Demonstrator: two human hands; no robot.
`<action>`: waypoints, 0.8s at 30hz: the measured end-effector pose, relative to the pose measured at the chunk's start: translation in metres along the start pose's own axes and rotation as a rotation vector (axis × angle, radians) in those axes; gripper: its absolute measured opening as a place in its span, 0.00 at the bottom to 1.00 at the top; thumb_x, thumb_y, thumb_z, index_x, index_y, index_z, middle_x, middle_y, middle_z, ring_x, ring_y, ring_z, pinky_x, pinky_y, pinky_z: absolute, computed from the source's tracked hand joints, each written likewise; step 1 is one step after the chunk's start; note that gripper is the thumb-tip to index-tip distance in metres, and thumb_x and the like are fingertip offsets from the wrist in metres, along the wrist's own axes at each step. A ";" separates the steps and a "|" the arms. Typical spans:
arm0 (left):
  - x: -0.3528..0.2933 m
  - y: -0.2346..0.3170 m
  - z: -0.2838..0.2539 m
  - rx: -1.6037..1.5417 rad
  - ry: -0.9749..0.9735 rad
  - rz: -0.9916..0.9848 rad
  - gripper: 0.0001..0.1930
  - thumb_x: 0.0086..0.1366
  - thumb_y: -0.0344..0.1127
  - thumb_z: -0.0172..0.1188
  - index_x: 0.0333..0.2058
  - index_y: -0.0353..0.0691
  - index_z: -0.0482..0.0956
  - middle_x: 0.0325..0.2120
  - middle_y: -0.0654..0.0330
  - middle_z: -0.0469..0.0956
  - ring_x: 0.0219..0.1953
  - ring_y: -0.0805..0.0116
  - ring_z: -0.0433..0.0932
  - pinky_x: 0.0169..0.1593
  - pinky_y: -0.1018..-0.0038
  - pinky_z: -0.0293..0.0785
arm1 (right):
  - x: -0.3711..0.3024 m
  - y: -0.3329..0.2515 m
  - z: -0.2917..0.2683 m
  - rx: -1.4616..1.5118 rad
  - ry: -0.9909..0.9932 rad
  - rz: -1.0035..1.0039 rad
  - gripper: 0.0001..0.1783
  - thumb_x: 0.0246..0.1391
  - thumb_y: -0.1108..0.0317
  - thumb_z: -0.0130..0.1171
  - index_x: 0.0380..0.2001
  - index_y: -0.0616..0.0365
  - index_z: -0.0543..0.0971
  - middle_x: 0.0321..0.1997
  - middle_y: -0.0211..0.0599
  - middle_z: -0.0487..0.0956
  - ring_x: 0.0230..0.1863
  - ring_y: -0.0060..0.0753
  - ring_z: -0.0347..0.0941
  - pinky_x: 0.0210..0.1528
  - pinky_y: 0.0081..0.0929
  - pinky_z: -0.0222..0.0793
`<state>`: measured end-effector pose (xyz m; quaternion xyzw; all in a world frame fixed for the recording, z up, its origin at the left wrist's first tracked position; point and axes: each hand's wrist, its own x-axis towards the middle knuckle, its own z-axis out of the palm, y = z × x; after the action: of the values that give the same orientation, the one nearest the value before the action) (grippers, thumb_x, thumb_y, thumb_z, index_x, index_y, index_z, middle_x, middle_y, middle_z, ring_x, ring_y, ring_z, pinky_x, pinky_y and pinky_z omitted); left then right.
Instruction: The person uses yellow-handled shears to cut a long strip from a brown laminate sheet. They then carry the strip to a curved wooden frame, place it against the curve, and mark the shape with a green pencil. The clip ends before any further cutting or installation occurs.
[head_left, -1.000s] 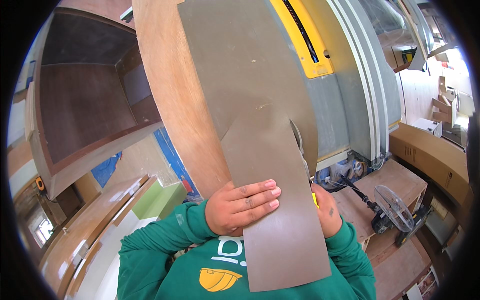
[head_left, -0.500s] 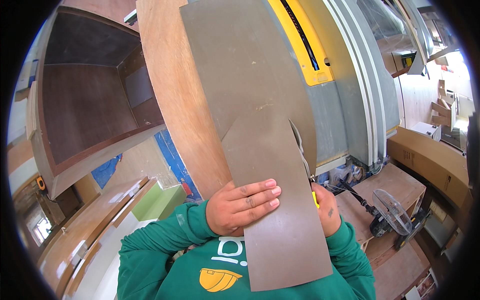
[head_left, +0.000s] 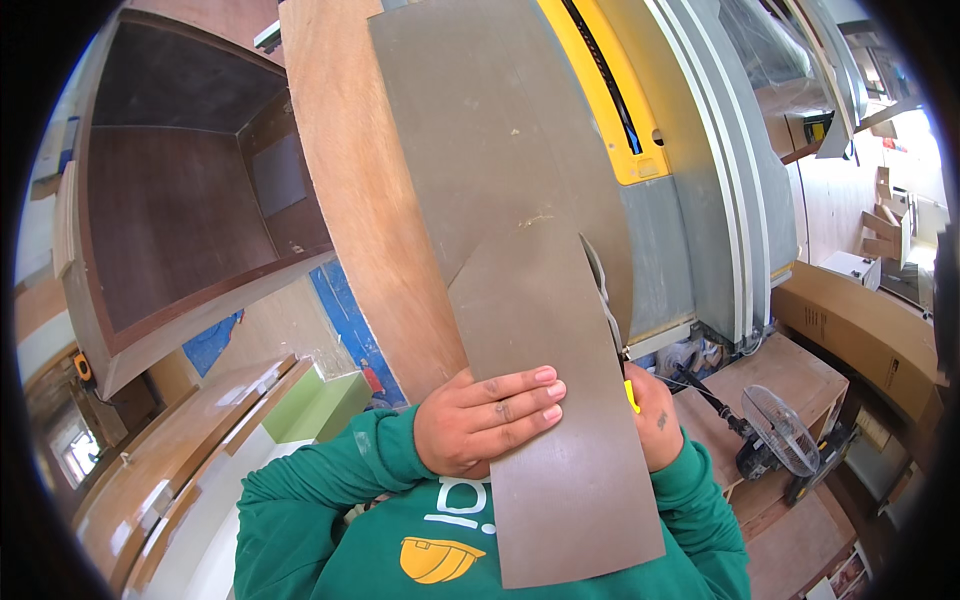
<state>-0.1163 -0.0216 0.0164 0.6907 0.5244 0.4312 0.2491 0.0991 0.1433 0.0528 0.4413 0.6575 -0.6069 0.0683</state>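
A long, thin brown sheet [head_left: 545,320] stretches from the far work surface toward my body, its narrow near end overhanging my shirt. My left hand [head_left: 490,420] grips its left edge, fingers straight across the top and thumb hidden. At the right edge, my right hand [head_left: 655,420] is closed round a yellow-handled tool [head_left: 632,396], mostly hidden by the sheet and hand, so its kind is unclear. A bit of metal shows just above the handle. Beyond it, a wavy slit [head_left: 600,280] runs up the sheet's right side.
A light wooden board [head_left: 345,150] lies along the sheet's left. To the right is a grey machine table [head_left: 655,240] with a yellow slotted insert [head_left: 640,165] and pale rails. An open brown cabinet [head_left: 180,190] stands left; a fan [head_left: 780,430] and a long cardboard box [head_left: 860,325] are right.
The view has shifted slightly, and the sheet's near end sits a touch lower in it. Both hands keep their grip, and the slit looks the same length.
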 end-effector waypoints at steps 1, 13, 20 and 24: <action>0.001 0.000 0.000 -0.005 0.013 -0.005 0.20 0.63 0.29 0.64 0.54 0.34 0.82 0.58 0.49 0.81 0.62 0.52 0.80 0.32 0.76 0.68 | 0.000 0.001 0.000 0.005 0.007 0.010 0.18 0.65 0.58 0.59 0.43 0.66 0.77 0.35 0.55 0.79 0.35 0.57 0.76 0.40 0.39 0.72; 0.011 -0.012 -0.022 0.143 0.315 -0.208 0.31 0.59 0.26 0.61 0.64 0.34 0.74 0.70 0.41 0.64 0.74 0.38 0.60 0.72 0.52 0.61 | 0.022 -0.036 -0.025 -0.076 0.130 -0.089 0.18 0.62 0.59 0.60 0.39 0.67 0.76 0.29 0.52 0.77 0.29 0.42 0.70 0.36 0.36 0.70; 0.069 -0.089 -0.095 -1.274 0.894 -0.720 0.27 0.69 0.34 0.63 0.64 0.34 0.68 0.57 0.56 0.77 0.60 0.60 0.73 0.66 0.58 0.69 | 0.027 -0.061 -0.021 -0.210 0.171 -0.201 0.20 0.61 0.57 0.59 0.40 0.68 0.76 0.29 0.55 0.75 0.29 0.51 0.70 0.36 0.39 0.70; 0.110 -0.106 -0.103 -1.320 0.845 -0.700 0.24 0.70 0.38 0.66 0.60 0.36 0.71 0.52 0.59 0.79 0.54 0.65 0.77 0.61 0.63 0.73 | 0.026 -0.055 -0.011 -0.228 0.193 -0.222 0.20 0.60 0.57 0.59 0.40 0.68 0.76 0.30 0.56 0.76 0.30 0.56 0.72 0.37 0.40 0.71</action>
<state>-0.2500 0.1048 0.0211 -0.0158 0.3976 0.7676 0.5024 0.0519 0.1732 0.0800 0.4115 0.7703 -0.4869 -0.0130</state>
